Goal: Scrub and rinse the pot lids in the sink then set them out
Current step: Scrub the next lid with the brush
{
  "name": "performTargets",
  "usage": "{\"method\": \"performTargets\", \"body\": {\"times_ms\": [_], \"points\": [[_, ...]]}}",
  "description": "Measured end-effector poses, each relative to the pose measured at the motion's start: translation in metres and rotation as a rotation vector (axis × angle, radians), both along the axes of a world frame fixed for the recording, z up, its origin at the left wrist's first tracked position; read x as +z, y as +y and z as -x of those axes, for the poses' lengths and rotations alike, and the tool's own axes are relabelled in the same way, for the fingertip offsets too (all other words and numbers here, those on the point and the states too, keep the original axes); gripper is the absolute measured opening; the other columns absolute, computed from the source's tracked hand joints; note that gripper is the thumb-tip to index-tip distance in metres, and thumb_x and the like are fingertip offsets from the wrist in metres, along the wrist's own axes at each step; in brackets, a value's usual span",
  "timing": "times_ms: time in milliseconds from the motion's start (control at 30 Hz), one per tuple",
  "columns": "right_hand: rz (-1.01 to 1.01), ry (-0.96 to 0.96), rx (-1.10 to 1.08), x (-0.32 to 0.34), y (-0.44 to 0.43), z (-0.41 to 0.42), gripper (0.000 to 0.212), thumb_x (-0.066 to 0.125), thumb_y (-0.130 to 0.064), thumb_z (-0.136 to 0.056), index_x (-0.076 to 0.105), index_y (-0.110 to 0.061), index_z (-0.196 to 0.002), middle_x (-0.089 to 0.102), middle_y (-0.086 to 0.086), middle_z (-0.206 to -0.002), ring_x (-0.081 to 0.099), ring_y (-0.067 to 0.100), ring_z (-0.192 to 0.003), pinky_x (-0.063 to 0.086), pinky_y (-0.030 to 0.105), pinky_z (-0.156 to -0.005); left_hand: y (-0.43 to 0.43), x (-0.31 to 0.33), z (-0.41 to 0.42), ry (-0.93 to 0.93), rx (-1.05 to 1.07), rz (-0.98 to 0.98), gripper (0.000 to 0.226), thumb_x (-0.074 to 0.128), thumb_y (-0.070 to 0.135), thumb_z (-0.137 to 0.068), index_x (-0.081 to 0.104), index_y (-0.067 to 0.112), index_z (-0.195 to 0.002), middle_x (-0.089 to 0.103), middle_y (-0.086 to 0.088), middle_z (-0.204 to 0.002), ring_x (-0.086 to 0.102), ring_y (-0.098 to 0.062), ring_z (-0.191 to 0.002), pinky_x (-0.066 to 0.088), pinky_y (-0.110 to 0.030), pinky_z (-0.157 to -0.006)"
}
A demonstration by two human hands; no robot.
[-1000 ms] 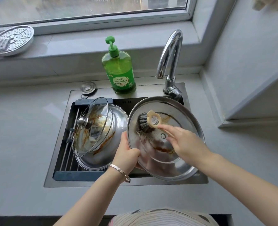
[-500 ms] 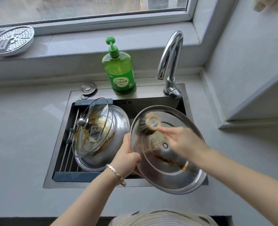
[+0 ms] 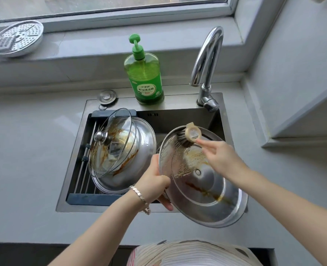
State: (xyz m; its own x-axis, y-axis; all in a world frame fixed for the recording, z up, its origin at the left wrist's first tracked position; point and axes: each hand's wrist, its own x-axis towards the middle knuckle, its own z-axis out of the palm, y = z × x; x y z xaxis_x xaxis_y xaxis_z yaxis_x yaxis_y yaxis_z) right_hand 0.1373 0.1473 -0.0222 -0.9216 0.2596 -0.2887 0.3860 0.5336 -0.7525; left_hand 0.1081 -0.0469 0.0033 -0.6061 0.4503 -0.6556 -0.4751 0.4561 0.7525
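My left hand [image 3: 155, 184] grips the left rim of a steel pot lid [image 3: 206, 191], held tilted over the sink's right half with its inner side up and brown streaks on it. My right hand [image 3: 219, 157] holds a dish brush [image 3: 189, 134] with a cream round head, its dark bristles pressed on the lid's upper rim. In the sink's left half a stained glass lid [image 3: 110, 144] with a metal knob leans on a second steel lid [image 3: 135, 162].
The steel sink [image 3: 74, 169] has a dark drain rack [image 3: 87, 198] on the left. A green soap bottle [image 3: 144, 73] and the faucet [image 3: 206, 60] stand behind it. A drain stopper [image 3: 107, 96] lies at the back left. A perforated steamer tray [image 3: 16, 38] rests on the windowsill.
The steel lid has tilted and dropped toward me, over the sink's front edge. The brush has moved up and right across it to the upper rim.
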Motion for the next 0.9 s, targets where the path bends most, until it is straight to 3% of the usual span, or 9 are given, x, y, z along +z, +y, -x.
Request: {"method": "performTargets", "body": {"times_ms": [67,167,333,467,567,633,733,833,900], "points": [[0.033,0.007,0.102,0.001,-0.018,-0.009,0.037,0.049,-0.017,-0.094,0.056,-0.036,-0.125,0.068,-0.007,-0.111,0.054,-0.005,-0.055,0.039,0.010,-0.056,0.003,0.002,0.001,-0.037,0.025,-0.018,0.051,0.035,-0.015,-0.082,0.032,0.026,-0.112,0.047,-0.011,-0.102,0.060,-0.027,-0.054,0.047,-0.028,-0.034],[0.021,0.041,0.177,0.009,-0.023,-0.013,0.038,0.051,-0.016,-0.092,0.058,-0.039,-0.122,0.072,-0.008,-0.090,0.058,-0.006,-0.061,0.042,0.010,-0.059,0.000,0.003,0.002,-0.078,0.087,-0.051,0.050,0.034,-0.017,-0.081,0.037,0.026,-0.105,0.048,-0.013,-0.100,0.060,-0.029,-0.050,0.046,-0.027,-0.033],[-0.067,-0.125,-0.138,-0.017,0.023,0.001,0.034,0.048,-0.020,-0.095,0.057,-0.028,-0.127,0.059,0.004,-0.129,0.051,0.025,-0.121,0.039,0.031,-0.100,-0.007,0.004,0.000,-0.032,0.090,-0.030,0.057,0.035,-0.015,-0.081,0.031,0.027,-0.119,0.047,-0.010,-0.103,0.063,-0.030,-0.056,0.052,-0.032,-0.039],[0.084,0.018,-0.064,-0.013,-0.020,-0.012,0.038,0.049,-0.014,-0.094,0.055,-0.038,-0.123,0.071,-0.010,-0.091,0.064,0.004,-0.081,0.051,0.025,-0.074,0.001,0.000,-0.004,-0.048,0.069,-0.035,0.057,0.034,-0.016,-0.080,0.033,0.030,-0.115,0.048,-0.013,-0.107,0.062,-0.034,-0.066,0.051,-0.033,-0.039],[0.096,0.075,0.121,0.002,-0.033,-0.018,0.041,0.052,-0.010,-0.092,0.049,-0.041,-0.119,0.050,-0.033,-0.048,0.051,-0.013,-0.053,0.036,0.007,-0.056,0.003,0.000,-0.003,-0.099,0.156,-0.118,0.059,0.032,-0.019,-0.078,0.039,0.031,-0.108,0.053,-0.016,-0.107,0.064,-0.030,-0.058,0.051,-0.034,-0.038],[0.044,0.084,0.066,0.005,-0.013,-0.010,0.041,0.052,-0.011,-0.092,0.052,-0.040,-0.121,0.053,-0.030,-0.049,0.053,-0.007,-0.051,0.037,0.008,-0.054,0.000,0.002,-0.001,-0.095,0.190,-0.163,0.060,0.030,-0.021,-0.078,0.040,0.029,-0.110,0.053,-0.014,-0.102,0.062,-0.030,-0.055,0.051,-0.036,-0.036],[-0.034,0.045,-0.130,0.001,0.015,0.007,0.037,0.051,-0.015,-0.093,0.058,-0.032,-0.125,0.070,-0.007,-0.105,0.064,0.003,-0.094,0.049,0.021,-0.084,0.000,0.002,0.000,-0.048,0.144,-0.143,0.063,0.030,-0.020,-0.079,0.034,0.026,-0.122,0.048,-0.012,-0.108,0.060,-0.039,-0.067,0.051,-0.036,-0.038],[0.030,0.104,0.027,0.008,-0.015,0.000,0.039,0.052,-0.011,-0.092,0.058,-0.031,-0.125,0.063,-0.014,-0.070,0.052,-0.010,-0.052,0.040,0.006,-0.058,0.007,0.005,0.002,-0.053,0.120,-0.154,0.066,0.031,-0.020,-0.080,0.037,0.035,-0.116,0.051,-0.013,-0.114,0.062,-0.037,-0.070,0.052,-0.038,-0.039],[0.118,0.179,0.198,0.012,-0.039,-0.022,0.042,0.052,-0.011,-0.091,0.056,-0.036,-0.124,0.065,-0.017,-0.073,0.058,-0.011,-0.065,0.043,0.010,-0.075,0.005,0.007,0.005,-0.092,0.180,-0.218,0.075,0.030,-0.022,-0.079,0.041,0.047,-0.105,0.056,-0.011,-0.111,0.065,-0.033,-0.065,0.051,-0.041,-0.038]]}}
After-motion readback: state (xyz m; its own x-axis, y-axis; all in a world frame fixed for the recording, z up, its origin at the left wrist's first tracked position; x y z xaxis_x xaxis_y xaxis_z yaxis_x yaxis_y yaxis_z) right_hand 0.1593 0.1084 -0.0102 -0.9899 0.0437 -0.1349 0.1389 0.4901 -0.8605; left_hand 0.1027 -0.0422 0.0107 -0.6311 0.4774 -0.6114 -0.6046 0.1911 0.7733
